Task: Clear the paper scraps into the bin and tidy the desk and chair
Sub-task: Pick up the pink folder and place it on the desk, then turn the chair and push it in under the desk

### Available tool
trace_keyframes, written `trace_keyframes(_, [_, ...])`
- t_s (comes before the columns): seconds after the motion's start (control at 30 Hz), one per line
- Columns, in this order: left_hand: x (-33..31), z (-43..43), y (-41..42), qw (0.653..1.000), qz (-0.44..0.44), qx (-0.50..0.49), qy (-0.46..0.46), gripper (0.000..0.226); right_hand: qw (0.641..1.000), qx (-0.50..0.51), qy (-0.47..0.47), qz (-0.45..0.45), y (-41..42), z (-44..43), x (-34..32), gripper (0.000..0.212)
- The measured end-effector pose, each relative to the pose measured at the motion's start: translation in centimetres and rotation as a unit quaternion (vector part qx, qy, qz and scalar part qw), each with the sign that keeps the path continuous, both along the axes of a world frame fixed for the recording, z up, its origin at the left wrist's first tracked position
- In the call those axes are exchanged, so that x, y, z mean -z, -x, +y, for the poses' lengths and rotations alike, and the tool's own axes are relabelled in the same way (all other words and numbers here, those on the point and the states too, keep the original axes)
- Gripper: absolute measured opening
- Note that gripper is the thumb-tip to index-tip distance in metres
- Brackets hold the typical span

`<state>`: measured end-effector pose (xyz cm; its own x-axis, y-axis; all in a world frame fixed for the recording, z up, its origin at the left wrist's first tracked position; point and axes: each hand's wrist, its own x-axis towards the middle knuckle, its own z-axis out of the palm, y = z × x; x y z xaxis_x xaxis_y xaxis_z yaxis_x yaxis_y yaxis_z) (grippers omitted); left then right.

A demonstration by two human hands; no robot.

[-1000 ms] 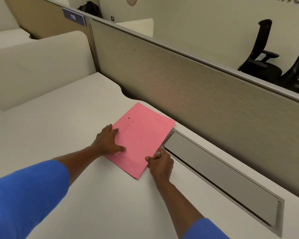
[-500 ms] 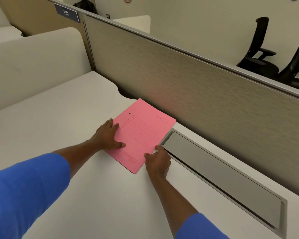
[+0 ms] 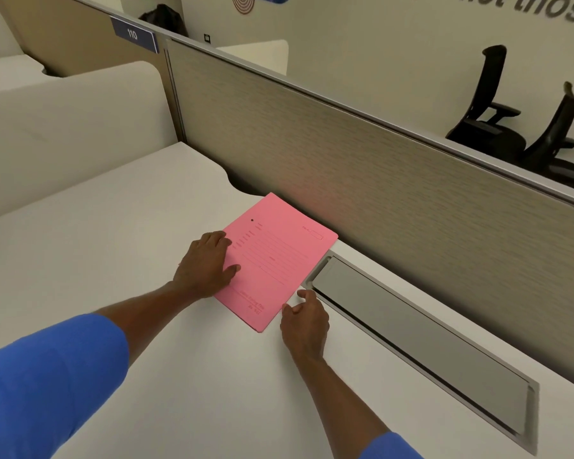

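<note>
A pink paper folder [image 3: 279,256] lies flat on the white desk [image 3: 113,260], close to the grey partition. My left hand [image 3: 207,265] rests palm down on the folder's left edge, fingers spread over the sheet. My right hand [image 3: 304,318] sits at the folder's lower right edge, fingers loosely curled, thumb and fingertips just off the paper. No paper scraps and no bin show in this view.
A grey metal cable-tray lid [image 3: 418,342] is set into the desk right of the folder. The fabric partition [image 3: 378,180] runs along the desk's far side. Two black office chairs [image 3: 497,114] stand beyond it. A cream side panel [image 3: 63,127] borders the left.
The folder has slid a little farther toward the partition. My right hand's fingertips have come off the folder's lower right edge; my left hand stays flat on it.
</note>
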<state>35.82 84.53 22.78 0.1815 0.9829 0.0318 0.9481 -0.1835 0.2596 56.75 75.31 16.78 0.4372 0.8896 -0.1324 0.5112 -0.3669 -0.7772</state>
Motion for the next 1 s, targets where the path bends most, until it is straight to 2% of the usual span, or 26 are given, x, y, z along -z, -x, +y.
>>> trace_keyframes(0.1, [-1.6,-3.3,0.1,0.999,-0.038,-0.018,-0.028,0.032,0.999,-0.025,0.021,-0.019,-0.1,-3.0,-0.5,0.04])
trace_keyframes(0.17, [-2.2,-6.0,0.5,0.999,-0.044,-0.024,-0.016,0.02,0.998,-0.04,0.036,-0.024,0.1,-5.5,-0.9,0.037])
trace_keyframes(0.5, [-1.3,-23.3,7.6,0.994,-0.042,-0.031,0.098,0.03,0.978,-0.135,0.137,-0.081,3.8,-22.6,-3.9,0.026])
trace_keyframes(0.73, [-4.0,-36.1,13.1,0.984,-0.083,-0.064,0.146,0.027,0.973,-0.151,0.133,-0.114,6.4,-34.6,-6.1,0.021])
trace_keyframes(1.0, [-2.5,-53.2,19.8,0.968,-0.103,-0.093,0.21,0.022,0.975,-0.138,0.13,-0.12,9.1,-46.9,-7.4,0.017])
